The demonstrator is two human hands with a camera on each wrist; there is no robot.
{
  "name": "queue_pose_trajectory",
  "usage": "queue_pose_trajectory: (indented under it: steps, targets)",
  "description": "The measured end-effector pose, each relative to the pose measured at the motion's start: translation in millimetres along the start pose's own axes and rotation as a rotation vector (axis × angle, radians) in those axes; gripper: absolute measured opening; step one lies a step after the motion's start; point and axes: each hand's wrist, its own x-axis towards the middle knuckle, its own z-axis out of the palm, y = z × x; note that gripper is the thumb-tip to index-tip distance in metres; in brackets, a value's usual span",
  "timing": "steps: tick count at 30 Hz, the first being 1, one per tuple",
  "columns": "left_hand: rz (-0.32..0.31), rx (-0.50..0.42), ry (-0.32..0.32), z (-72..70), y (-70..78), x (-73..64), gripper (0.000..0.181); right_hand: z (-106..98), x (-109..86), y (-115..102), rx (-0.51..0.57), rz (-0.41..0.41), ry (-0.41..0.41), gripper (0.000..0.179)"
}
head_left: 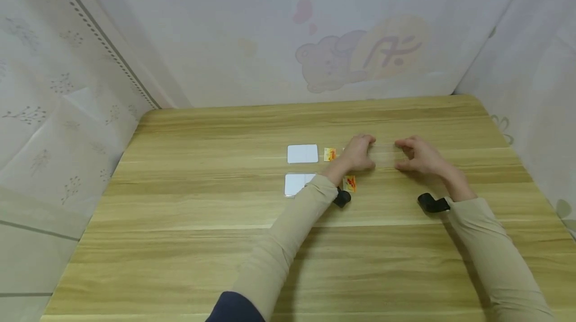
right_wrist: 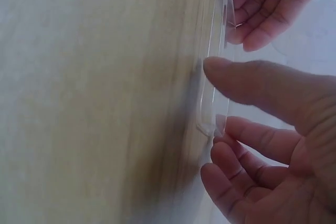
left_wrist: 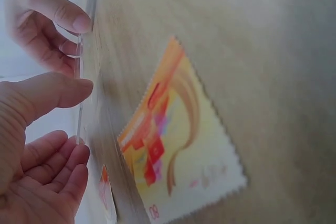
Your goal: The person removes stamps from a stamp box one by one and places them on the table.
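A thin, clear plastic case (right_wrist: 208,111) spans the gap between the two hands, just over the table. My left hand (head_left: 357,153) pinches its left side, thumb on one face and fingers on the other. At the opposite end, my right hand (head_left: 419,155) holds the case by thumb and fingertips near a corner. In the left wrist view a postage stamp (left_wrist: 181,135) with serrated edges and a red-orange and yellow print lies close by. A second stamp (left_wrist: 106,192) shows partly behind it. The left hand hides part of the stamps in the head view.
Left of the hands lie a white rectangular card (head_left: 302,154) and a nearer white rectangle (head_left: 296,183) in a clear frame, partly covered by the left sleeve. One stamp (head_left: 330,154) lies beside the far card, another stamp (head_left: 349,183) by the left wrist. Patterned curtains surround the wooden table (head_left: 189,202).
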Motion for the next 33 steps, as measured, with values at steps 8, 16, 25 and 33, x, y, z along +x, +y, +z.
queue_pose_trajectory:
  steps: [8,16,25,33]
  targets:
    - [0.031,-0.087,0.003,-5.1,-0.4,-1.7,0.063,-7.4,-2.2,-1.5,0.052,0.046,0.000,0.063]
    - [0.069,-0.151,0.011,-10.4,-2.6,-3.5,0.064,-13.1,-2.5,-5.8,0.116,0.045,-0.001,0.062]
    - [0.107,-0.162,0.039,-16.0,-5.6,-7.6,0.063,-14.8,-1.9,-11.7,0.114,-0.019,0.038,0.059]
    - [0.106,-0.175,0.057,-23.1,-6.4,-12.2,0.064,-16.2,-1.3,-17.0,0.118,-0.040,0.053,0.058]
